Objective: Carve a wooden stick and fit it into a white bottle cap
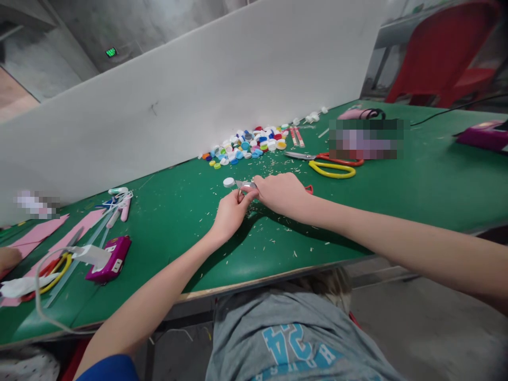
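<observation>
My right hand (281, 191) is closed around small scissors, with red handle loops (309, 189) showing beyond it and metal blades (246, 184) pointing left. My left hand (231, 214) is pinched close against the blades; whatever lies between its fingers is too small to make out. Just past the blade tip a white bottle cap (229, 182) rests on the green table (166, 233). Small pale shavings are scattered on the table around both hands.
Behind my hands, colourful bottle caps (246, 145) are heaped against a white partition (222, 79). Large scissors (332, 169) with red and yellow handles lie to the right. At left are a purple power strip (109, 259), glue sticks, pink paper (37, 235) and another person's hand (8, 259).
</observation>
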Available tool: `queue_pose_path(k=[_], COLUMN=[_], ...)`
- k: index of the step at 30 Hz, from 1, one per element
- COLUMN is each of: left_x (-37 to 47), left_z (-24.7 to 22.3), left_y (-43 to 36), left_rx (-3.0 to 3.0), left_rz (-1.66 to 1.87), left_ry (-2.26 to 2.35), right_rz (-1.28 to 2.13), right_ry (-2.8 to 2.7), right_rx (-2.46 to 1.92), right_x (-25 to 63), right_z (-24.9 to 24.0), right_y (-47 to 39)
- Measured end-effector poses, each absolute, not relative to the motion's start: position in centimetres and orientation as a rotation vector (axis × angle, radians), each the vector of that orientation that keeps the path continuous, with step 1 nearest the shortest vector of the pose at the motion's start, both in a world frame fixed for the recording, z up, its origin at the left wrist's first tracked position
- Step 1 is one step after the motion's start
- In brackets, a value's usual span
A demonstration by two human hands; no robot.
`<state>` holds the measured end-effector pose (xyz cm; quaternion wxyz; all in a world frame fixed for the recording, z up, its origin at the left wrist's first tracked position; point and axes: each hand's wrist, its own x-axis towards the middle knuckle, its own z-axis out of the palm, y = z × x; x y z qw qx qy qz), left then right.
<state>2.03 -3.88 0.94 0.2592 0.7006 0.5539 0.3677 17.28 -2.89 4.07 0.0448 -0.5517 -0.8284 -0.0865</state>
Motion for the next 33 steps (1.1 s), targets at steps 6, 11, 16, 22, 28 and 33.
queue_pose_path(k=[6,11,16,22,28,33], left_x=[2.0,1.9,1.9,1.6,1.5,1.7], left_z=[0.7,0.8,1.0,0.4,0.1,0.3], left_y=[-4.0,-3.7,-4.1,-4.0,-3.8,-3.9], left_rx=[1.905,1.871,1.787,1.705,1.705,1.712], left_rz=[1.033,1.138,1.188,1.212,1.201,1.187], left_ry=[1.528,1.533,1.396,1.253,1.294,1.275], right_rz=[-0.313,-0.297,-0.212,-0.205,-0.209,-0.209], right_ry=[-2.464,-2.352,-2.39,-2.477,-2.572,-2.575], right_rx=[-1.7,-1.731,-1.626,-1.441,-1.398,-1.436], right_x=[17.6,18.3,18.1,18.0,17.5,17.4], right_z=[4.4,4.9,5.3,5.0,4.5,4.7], right_y=[-3.0,-2.5,-2.9,-3.1,-3.2,-3.2])
